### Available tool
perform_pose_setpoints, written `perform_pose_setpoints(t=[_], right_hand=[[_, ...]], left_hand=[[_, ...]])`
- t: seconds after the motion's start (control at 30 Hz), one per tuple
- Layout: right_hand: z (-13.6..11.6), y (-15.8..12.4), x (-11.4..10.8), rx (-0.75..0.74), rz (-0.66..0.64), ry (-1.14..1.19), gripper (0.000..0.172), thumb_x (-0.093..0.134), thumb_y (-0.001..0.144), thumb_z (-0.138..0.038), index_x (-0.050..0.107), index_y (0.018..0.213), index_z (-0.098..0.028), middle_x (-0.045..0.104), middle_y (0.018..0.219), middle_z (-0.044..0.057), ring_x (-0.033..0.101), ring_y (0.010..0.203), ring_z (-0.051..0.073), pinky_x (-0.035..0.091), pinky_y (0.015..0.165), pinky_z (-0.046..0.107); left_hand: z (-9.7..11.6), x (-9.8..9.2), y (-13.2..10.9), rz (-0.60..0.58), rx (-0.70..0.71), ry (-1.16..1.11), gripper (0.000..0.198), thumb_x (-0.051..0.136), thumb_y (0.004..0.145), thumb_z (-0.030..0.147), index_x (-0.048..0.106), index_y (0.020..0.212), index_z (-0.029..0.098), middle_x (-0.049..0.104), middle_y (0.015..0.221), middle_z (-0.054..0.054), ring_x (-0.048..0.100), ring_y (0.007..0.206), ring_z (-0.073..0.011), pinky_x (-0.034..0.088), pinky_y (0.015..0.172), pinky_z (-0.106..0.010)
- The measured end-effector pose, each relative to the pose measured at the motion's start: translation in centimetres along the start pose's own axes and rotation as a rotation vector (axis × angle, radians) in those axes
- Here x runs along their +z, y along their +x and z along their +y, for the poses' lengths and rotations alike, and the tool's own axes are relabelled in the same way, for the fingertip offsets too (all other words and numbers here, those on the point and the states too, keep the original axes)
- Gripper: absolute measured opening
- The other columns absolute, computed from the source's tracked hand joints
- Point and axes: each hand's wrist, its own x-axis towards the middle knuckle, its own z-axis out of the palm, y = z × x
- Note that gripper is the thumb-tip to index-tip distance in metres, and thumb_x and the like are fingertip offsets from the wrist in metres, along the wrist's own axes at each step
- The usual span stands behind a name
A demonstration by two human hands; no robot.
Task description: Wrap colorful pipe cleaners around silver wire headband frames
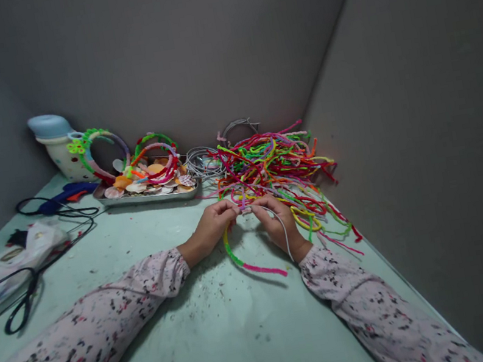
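Observation:
My left hand (214, 224) and my right hand (277, 223) meet over the pale green table, both closed in a pinch on a thin curved headband (283, 232). A fuzzy pipe cleaner (255, 265), green at one end and pink at the other, hangs from the pinch and curves down onto the table between my wrists. The hands sit at the near edge of a big tangle of coloured pipe cleaners (273, 166).
A metal tray (146, 197) with shells and wrapped headbands sits at the back. Behind it stand a white pot with a blue lid (55, 147) and bare metal headbands (201, 162). A blue glue gun (65, 195), black cord, scissors (22, 307) and plastic bag (1, 267) lie left. Grey walls enclose the corner.

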Motion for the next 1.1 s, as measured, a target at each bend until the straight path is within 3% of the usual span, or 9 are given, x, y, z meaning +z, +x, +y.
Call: perform_pose_setpoints(t=[0.23, 0.5, 1.1], right_hand=[[-0.28, -0.10, 0.07, -0.080, -0.050, -0.024, 0.010, 0.056, 0.086, -0.027, 0.063, 0.086, -0.021, 0.065, 0.084, 0.003, 0.060, 0.082, 0.019, 0.047, 0.078, 0.034], [-0.14, -0.15, 0.10, -0.105, -0.053, -0.044, 0.008, 0.055, 0.087, -0.024, 0.062, 0.085, -0.021, 0.063, 0.083, 0.003, 0.059, 0.081, 0.018, 0.046, 0.077, 0.033], [-0.19, -0.10, 0.26, 0.018, -0.064, -0.007, 0.016, 0.054, 0.087, -0.032, 0.062, 0.080, -0.021, 0.060, 0.077, 0.001, 0.057, 0.074, 0.017, 0.044, 0.072, 0.030]], left_hand=[[-0.02, 0.24, -0.21, -0.066, -0.077, -0.118, 0.021, 0.058, 0.077, 0.033, 0.057, 0.069, 0.013, 0.051, 0.059, 0.002, 0.044, 0.048, -0.0074, 0.034, 0.047, -0.021], [-0.04, 0.21, -0.19, -0.066, -0.114, -0.219, 0.015, 0.059, 0.075, 0.026, 0.056, 0.071, 0.013, 0.053, 0.062, 0.001, 0.045, 0.049, -0.0061, 0.035, 0.047, -0.018], [-0.23, 0.47, -0.12, 0.005, -0.057, -0.138, 0.011, 0.058, 0.072, 0.026, 0.054, 0.072, 0.016, 0.053, 0.059, 0.004, 0.044, 0.048, -0.0067, 0.035, 0.047, -0.019]])
